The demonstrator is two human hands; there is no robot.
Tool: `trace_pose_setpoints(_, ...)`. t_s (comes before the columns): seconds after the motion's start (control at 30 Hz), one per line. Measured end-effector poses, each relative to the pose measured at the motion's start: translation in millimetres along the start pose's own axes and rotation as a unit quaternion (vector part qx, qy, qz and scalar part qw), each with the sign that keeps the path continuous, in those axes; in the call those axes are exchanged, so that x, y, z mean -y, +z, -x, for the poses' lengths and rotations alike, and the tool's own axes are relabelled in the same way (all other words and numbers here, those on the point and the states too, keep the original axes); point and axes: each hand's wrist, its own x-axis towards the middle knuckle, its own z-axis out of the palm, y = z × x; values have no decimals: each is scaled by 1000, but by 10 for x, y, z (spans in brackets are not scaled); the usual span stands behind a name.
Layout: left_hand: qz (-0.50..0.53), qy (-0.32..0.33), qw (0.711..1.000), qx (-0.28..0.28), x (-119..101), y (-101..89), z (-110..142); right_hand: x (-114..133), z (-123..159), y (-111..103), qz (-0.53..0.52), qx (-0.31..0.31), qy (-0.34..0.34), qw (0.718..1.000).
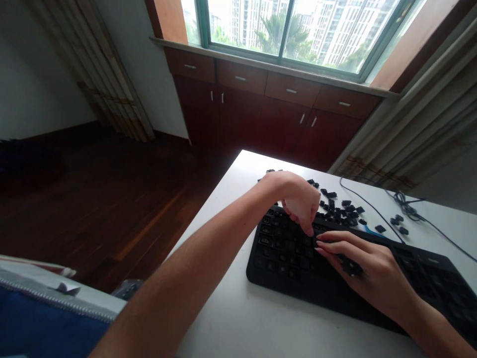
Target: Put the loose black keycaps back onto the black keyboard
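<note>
A black keyboard (298, 286) lies at an angle on the white table, with bare key sockets showing at its left end. My left hand (301, 201) bends sharply at the wrist over its upper rows, fingers curled and the tip of one digit down on the keys. Close beside that tip, the fingers of my right hand (363, 261) are drawn together at the same spot. Whatever is between the fingertips of either hand is too small or hidden to make out. A dark patch shows between the right hand's fingers and palm; I cannot tell what it is.
Many loose black keycaps (345, 214) lie scattered behind the keyboard. A blue strip (370, 230) sticks out at its back edge. Black cable (408, 206) coils at the table's far right. The white table (231, 199) ends at the left, above a dark wood floor.
</note>
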Motion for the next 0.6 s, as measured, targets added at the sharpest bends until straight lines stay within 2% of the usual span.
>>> trace_pose_setpoints(0.17,24,-15,1000,-5,25,8,-2,13,-3,20,2,-19,-1,1000)
trace_pose_setpoints(0.4,14,-38,999,-15,-76,-7,49,25,-10,-15,5,5,6,1000)
trace_pose_setpoints(0.6,4,-30,1000,-9,-50,3,28,21,44,-26,21,33,-1,999)
